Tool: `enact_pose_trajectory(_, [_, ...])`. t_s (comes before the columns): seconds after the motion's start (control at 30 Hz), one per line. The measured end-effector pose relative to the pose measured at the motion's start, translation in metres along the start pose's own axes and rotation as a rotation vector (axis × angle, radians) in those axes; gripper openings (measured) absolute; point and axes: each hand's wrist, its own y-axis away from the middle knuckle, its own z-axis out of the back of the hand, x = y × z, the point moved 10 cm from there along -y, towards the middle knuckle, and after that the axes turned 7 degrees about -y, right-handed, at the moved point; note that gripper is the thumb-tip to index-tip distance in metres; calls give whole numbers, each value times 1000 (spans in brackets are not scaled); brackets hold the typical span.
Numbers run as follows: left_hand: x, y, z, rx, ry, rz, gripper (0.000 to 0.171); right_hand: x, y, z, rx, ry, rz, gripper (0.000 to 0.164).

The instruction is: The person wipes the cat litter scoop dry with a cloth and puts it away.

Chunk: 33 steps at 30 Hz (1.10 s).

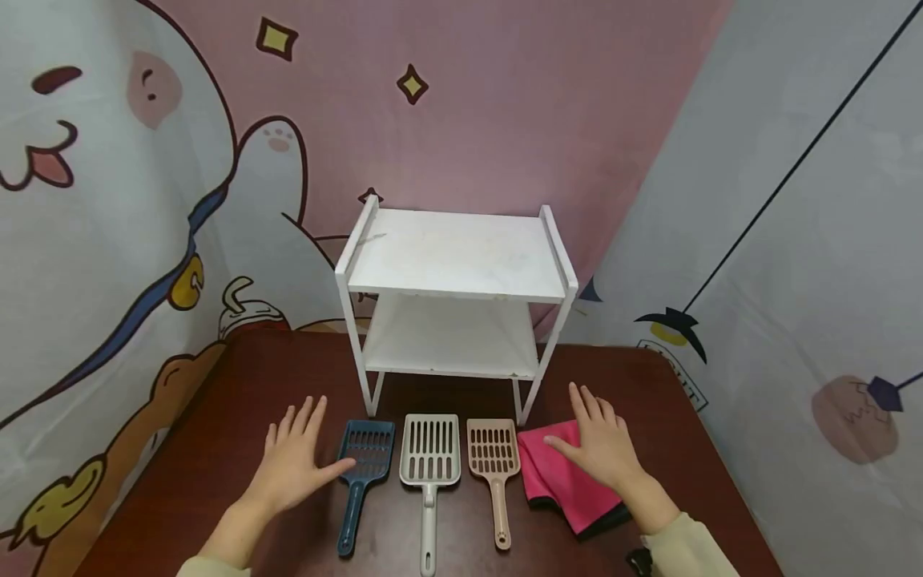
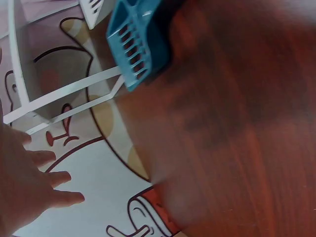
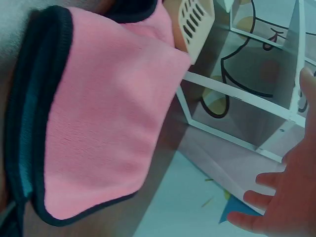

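Three slotted litter scoops lie side by side, handles toward me: a dark blue one [image 1: 368, 453], a pale grey-green one [image 1: 429, 474] and a beige one [image 1: 497, 469]. My left hand [image 1: 290, 465] is held with fingers spread, just left of the blue scoop, and grips nothing. On the right, my right hand [image 1: 602, 443] is spread above a folded pink cloth [image 1: 558, 485] with dark edging; whether it touches the cloth I cannot tell from the head view. In the right wrist view, the fingers stand apart from the pink cloth [image 3: 108, 108].
A white two-tier shelf [image 1: 454, 252] stands at the back of the dark brown table [image 1: 274, 369], behind the scoops. Cartoon-printed curtains [image 1: 461, 144] hang behind and beside the table. A small black object [image 1: 638, 561] is by my right sleeve.
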Motion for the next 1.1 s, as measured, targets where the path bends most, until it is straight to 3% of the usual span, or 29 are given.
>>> enact_pose_trajectory(0.3, [18, 6, -25, 58, 37, 98, 120, -7, 3, -16, -8, 29, -11, 97])
enact_pose_trajectory(0.47, [28, 14, -41, 131, 116, 182, 108, -10, 5, -27, -7, 23, -10, 96])
enact_pose_trajectory(0.6, [31, 18, -51, 172, 171, 211, 101, -11, 6, -32, -9, 22, -10, 96])
enact_pose_trajectory(0.93, [35, 22, -69, 199, 279, 263, 99, -15, 5, -43, 26, 0, -32, 96])
enact_pose_trajectory(1.1, [39, 27, -80, 188, 346, 306, 87, -17, 3, -52, 54, -45, -41, 95])
